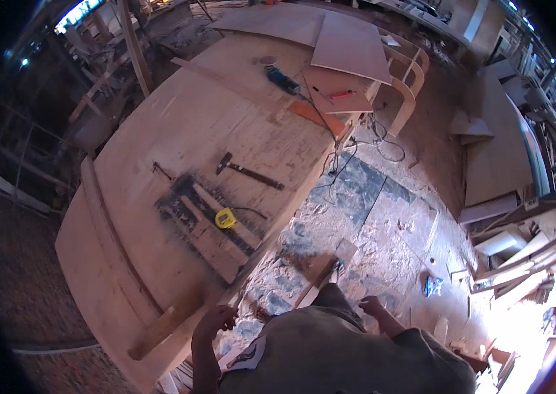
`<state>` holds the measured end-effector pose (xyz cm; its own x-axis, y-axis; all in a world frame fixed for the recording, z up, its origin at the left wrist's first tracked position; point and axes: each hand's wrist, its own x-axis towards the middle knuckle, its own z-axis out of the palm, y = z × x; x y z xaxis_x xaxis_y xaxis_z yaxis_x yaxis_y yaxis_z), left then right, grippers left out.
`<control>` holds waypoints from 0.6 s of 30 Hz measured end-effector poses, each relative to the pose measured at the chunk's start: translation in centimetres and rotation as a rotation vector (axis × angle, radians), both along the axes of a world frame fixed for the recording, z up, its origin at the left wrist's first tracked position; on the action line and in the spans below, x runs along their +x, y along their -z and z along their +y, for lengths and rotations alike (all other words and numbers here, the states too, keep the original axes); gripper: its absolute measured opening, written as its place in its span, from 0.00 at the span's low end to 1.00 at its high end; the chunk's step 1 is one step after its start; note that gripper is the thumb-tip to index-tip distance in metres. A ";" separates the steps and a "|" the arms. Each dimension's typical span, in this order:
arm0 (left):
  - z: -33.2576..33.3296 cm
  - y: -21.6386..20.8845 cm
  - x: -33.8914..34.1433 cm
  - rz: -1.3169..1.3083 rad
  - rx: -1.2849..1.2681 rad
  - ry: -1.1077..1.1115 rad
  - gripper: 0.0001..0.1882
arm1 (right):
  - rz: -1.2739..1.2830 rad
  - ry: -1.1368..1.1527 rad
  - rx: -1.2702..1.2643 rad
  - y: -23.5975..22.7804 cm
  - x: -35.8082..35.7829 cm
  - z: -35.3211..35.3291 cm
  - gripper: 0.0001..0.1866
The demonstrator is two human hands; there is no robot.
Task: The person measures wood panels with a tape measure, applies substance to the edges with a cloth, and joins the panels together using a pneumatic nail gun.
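Note:
My left hand (217, 320) hangs by the near edge of the wooden worktable (140, 138), its fingers loosely bent and a little apart, with nothing visible in them. Off to my right, over the dusty floor, my right hand (372, 306) hangs low with slack fingers and no object showing. On the table near my left hand lies a thick wooden piece (167, 326). Farther in are a yellow tape measure (225, 218) resting on wood strips (202, 230), and a hammer (250, 172) with a dark handle.
A dark blue power tool (282, 80) and flat panels (351, 49) occupy the table's far end. Curved wooden frames (409, 82) stand beside it. Cables (383, 141) trail onto the floor. Sheets (498, 138) and scrap wood (528, 262) pile up on the right.

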<state>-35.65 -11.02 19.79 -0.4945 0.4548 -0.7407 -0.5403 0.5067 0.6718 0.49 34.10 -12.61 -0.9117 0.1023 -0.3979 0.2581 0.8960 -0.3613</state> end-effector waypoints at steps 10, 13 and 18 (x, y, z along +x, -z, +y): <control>18.3 7.0 -15.2 1.218 -0.919 -0.203 0.25 | -0.042 1.210 -0.559 -11.8 -6.2 21.6 0.21; 19.7 8.1 -19.0 1.183 -0.977 -0.200 0.29 | -0.041 1.224 -0.542 -12.7 -3.2 27.1 0.20; 20.1 10.7 -22.7 0.990 -1.052 0.089 0.27 | -0.111 1.503 -0.483 -10.7 0.2 30.9 0.18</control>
